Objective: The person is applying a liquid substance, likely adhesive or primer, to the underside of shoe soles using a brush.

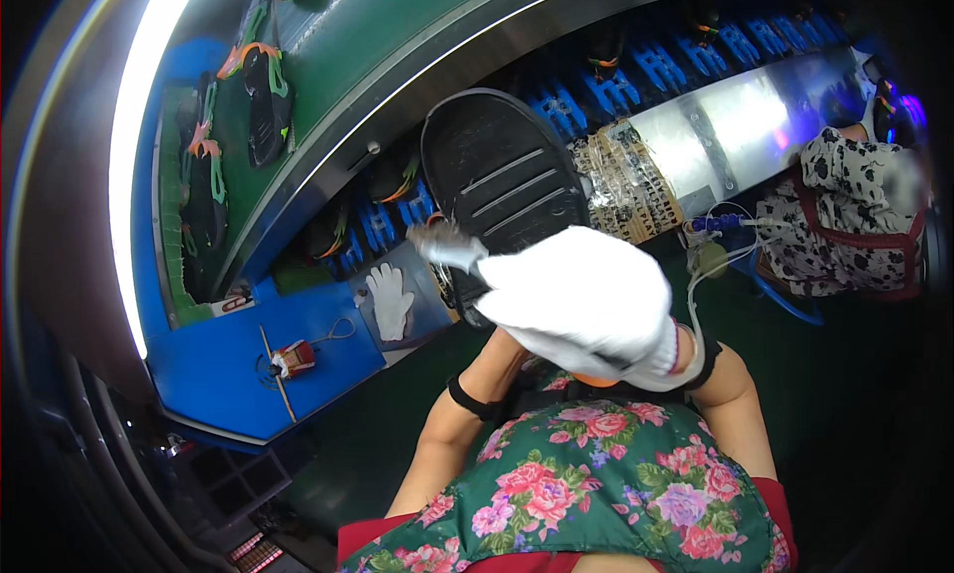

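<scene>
My right hand point(586, 300), in a white glove, is closed on a brush point(452, 247) with greyish bristles and a dark handle; the bristles are smeared by motion. Just beyond the brush, a large black shoe sole point(507, 175) with several pale grooves faces up. The bristles sit by its lower left edge; whether they touch it I cannot tell. My left forearm point(447, 429), with a black band near the wrist, reaches up behind the glove. The left hand itself is hidden there, its fingers out of sight. A bit of orange point(596, 380) shows under the glove.
A green conveyor point(348, 51) carries black sandals with orange and green straps point(263, 96). Below it runs a row of blue holders point(661, 66). A white glove point(390, 301) lies left of me, near a blue tabletop point(214, 359). A person in patterned clothing point(855, 215) is at right.
</scene>
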Demonstrator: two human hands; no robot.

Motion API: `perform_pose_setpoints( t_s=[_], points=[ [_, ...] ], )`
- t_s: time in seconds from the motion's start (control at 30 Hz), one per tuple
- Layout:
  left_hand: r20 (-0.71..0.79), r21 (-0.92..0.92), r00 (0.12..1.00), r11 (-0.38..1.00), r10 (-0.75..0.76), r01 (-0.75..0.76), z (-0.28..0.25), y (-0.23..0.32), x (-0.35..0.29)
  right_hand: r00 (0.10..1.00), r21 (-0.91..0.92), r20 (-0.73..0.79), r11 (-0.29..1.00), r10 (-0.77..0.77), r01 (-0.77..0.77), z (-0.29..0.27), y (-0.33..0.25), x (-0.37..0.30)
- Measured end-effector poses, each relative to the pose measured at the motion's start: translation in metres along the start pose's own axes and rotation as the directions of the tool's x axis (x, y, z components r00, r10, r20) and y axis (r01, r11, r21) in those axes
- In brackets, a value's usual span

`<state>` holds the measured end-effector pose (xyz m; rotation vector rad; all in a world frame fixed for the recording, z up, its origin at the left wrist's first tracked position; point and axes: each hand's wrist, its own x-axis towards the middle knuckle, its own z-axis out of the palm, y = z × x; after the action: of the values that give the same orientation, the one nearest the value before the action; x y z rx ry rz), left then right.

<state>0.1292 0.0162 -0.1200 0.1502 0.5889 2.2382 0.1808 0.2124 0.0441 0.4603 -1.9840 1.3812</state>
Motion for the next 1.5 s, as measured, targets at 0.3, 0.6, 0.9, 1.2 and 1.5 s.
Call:
perform_pose_setpoints(
  t_s=[0.3,0.6,0.9,1.2,1.5],
  points=[
    [0.028,0.003,0.999,0.999,-0.038,0.038,-0.005,0.004,-0.001,0.995,-0.129,-0.003,0.987,-0.101,0.100,0.004,0.004,0.009],
    [0.078,0.003,0.996,0.999,-0.048,0.048,-0.016,0.005,0.002,0.992,-0.186,-0.036,0.976,-0.118,0.110,0.006,0.010,-0.005],
    [0.208,-0.019,0.978,1.000,-0.006,0.010,-0.033,0.012,-0.002,0.996,-0.198,0.022,0.976,-0.084,0.087,0.013,0.007,-0.036],
    [-0.250,0.027,0.966,0.997,-0.069,0.078,-0.021,0.022,-0.005,0.998,-0.068,-0.024,0.996,-0.058,0.056,0.016,0.005,-0.063],
    [0.264,0.080,0.942,0.978,-0.207,0.192,0.036,0.037,0.031,0.998,0.038,-0.066,0.999,0.014,-0.011,0.011,0.010,-0.050]
  ],
)
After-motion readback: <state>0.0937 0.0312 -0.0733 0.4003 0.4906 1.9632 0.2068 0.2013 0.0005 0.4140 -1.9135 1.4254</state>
